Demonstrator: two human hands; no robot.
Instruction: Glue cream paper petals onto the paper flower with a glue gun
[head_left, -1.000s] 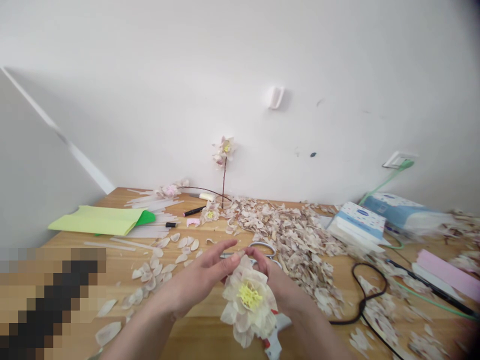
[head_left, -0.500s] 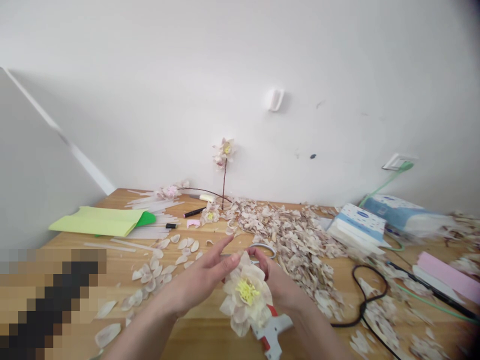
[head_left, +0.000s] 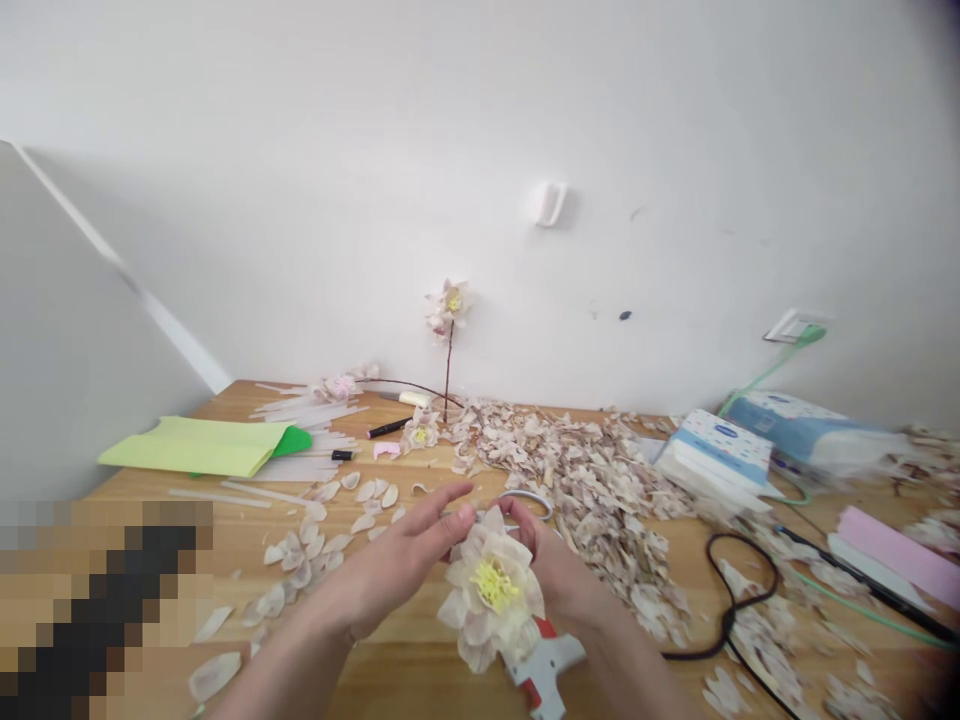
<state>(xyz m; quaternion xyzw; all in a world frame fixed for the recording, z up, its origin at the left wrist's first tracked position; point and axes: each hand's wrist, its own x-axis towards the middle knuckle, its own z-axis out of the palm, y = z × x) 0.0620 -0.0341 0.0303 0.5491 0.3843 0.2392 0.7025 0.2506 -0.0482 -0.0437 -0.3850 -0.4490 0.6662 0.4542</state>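
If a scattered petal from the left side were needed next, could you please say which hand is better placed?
Likely the left hand: it is nearer those petals. The right hand is farther away, beyond the yellow-centred flower.

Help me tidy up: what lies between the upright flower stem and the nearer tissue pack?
A heap of loose petals, as the head view shows.

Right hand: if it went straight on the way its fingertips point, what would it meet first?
Probably the fingers of the left hand, just across a small gap in the picture. The pale flower's top petal sits close to that line, so depth could change this.
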